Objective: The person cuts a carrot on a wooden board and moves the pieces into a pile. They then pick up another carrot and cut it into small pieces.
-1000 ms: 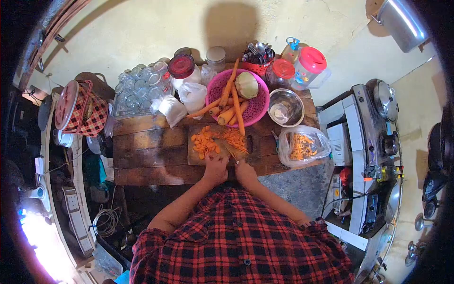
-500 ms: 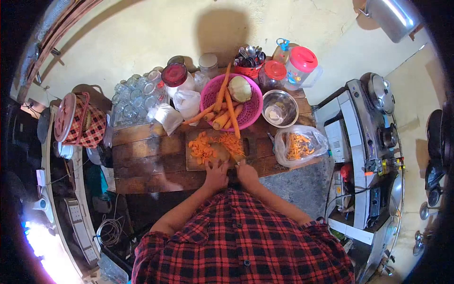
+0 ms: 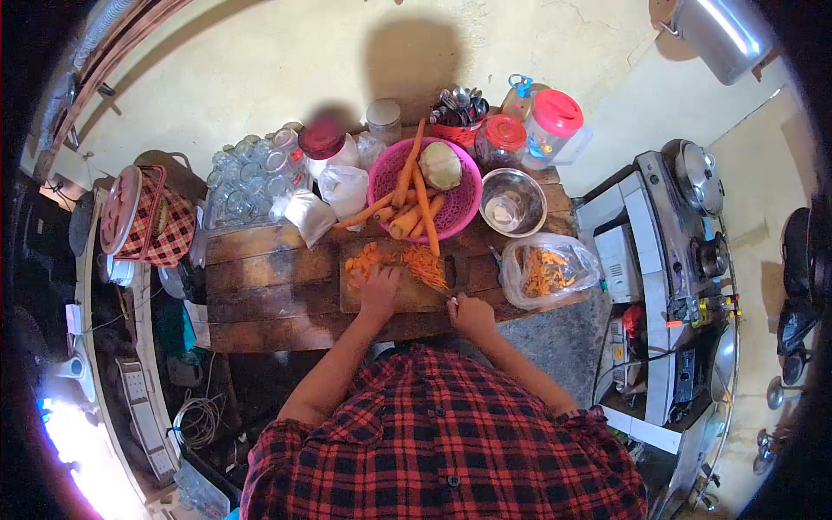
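Observation:
My left hand point(image 3: 379, 289) rests over the pile of sliced carrot point(image 3: 364, 257) on the left part of the wooden chopping board point(image 3: 355, 301). Its fingers reach forward, spread, onto the slices. In my right hand point(image 3: 474, 316) is the handle of a knife point(image 3: 445, 293), held at the board's front right corner. The blade points left and away from me, and part of it is hard to make out. Thin carrot strips point(image 3: 424, 265) lie heaped on the board, beyond the knife.
Behind the board sits a pink basket point(image 3: 471, 211) with whole carrots point(image 3: 404, 227) and a pale round vegetable point(image 3: 440, 165). To the right are a steel bowl point(image 3: 539, 212) and a plastic bag of carrot strips point(image 3: 546, 269). Glass jars point(image 3: 247, 186) crowd the back left.
My left hand has moved left and forward onto the carrot slices. My right hand has shifted right with the knife, away from the strips.

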The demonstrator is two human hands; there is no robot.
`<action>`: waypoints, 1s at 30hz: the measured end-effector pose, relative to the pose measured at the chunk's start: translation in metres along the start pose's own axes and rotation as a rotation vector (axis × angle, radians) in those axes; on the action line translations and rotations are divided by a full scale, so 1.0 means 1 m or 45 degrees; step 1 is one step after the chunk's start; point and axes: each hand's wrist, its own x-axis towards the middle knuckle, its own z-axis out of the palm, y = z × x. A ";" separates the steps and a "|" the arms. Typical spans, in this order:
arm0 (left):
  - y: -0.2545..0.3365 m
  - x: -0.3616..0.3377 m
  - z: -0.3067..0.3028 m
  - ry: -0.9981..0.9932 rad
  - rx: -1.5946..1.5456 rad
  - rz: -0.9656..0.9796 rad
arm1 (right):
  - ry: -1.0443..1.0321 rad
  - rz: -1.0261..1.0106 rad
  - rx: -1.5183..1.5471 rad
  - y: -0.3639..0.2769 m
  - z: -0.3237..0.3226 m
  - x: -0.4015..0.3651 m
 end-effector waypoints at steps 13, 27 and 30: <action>0.023 -0.019 0.008 0.164 -0.674 0.160 | -0.137 0.050 0.156 -0.011 0.003 -0.012; 0.018 -0.036 0.015 0.101 -0.356 0.218 | -0.245 0.044 0.125 -0.025 0.005 -0.002; 0.018 -0.036 0.015 0.064 -0.347 0.192 | -0.197 -0.009 0.141 -0.020 0.008 -0.003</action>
